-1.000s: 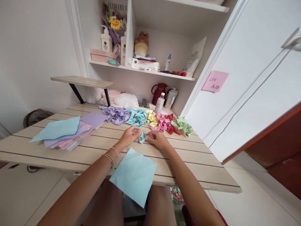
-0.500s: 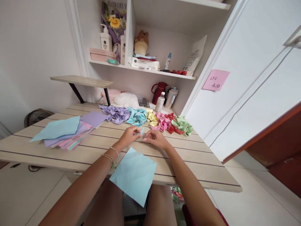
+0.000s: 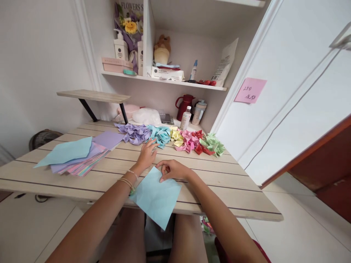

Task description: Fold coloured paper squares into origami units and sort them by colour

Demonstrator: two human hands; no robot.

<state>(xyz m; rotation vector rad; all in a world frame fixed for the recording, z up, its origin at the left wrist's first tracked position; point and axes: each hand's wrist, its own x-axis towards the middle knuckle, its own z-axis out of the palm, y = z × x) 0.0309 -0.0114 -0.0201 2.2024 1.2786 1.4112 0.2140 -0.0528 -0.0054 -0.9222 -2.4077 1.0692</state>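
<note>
My left hand [image 3: 148,155] is at the near edge of a pile of folded light-blue paper pieces [image 3: 161,135], its fingers stretched out and apart. My right hand [image 3: 175,170] is closed at the upper corner of a square light-blue paper sheet [image 3: 157,199], with the thumb on top of the paper. Faint creases run across this sheet, and its lower corner hangs over the table's front edge. Farther left lies a fanned stack of coloured paper sheets [image 3: 79,160], topped by a light-blue one.
Folded paper piles line the table's back: purple [image 3: 135,134], yellow [image 3: 176,135], pink [image 3: 189,141], red [image 3: 204,149] and green [image 3: 214,144]. Behind them stand a clear bottle [image 3: 185,118], a red jug [image 3: 185,106] and a cup [image 3: 199,112]. A small raised shelf [image 3: 93,96] stands back left.
My left hand has let go of the small blue folded piece at the blue pile. My right hand has come back toward me onto the blue sheet, which has shifted slightly away from me.
</note>
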